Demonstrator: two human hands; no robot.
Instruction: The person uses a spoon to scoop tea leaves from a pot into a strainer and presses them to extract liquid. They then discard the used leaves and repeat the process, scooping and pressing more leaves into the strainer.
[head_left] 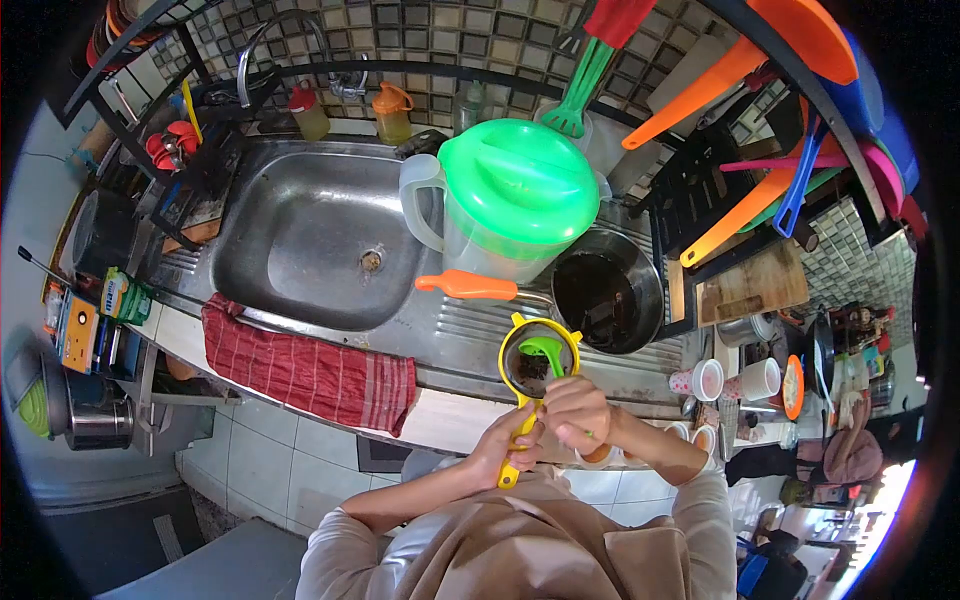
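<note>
My left hand (507, 445) is closed round the handle of a yellow-rimmed strainer (506, 368) at the counter's front edge. Dark, wet-looking residue lies in its mesh. Above it, my right hand (578, 413) grips a small green spoon (541, 347), whose head rests inside the strainer. Just behind is a saucepan (652, 297) with dark liquid in it; its orange handle (466, 287) points left. A clear pitcher (478, 243) with a green lid (520, 185) stands beside the pan. Whatever is under the strainer is hidden.
To the left is a steel sink (300, 235), with a red cloth (310, 365) over the front edge. Paper cups (707, 380) stand on the right. Orange utensils (690, 95) hang low from a rack at upper right. Another person (850, 455) is at far right.
</note>
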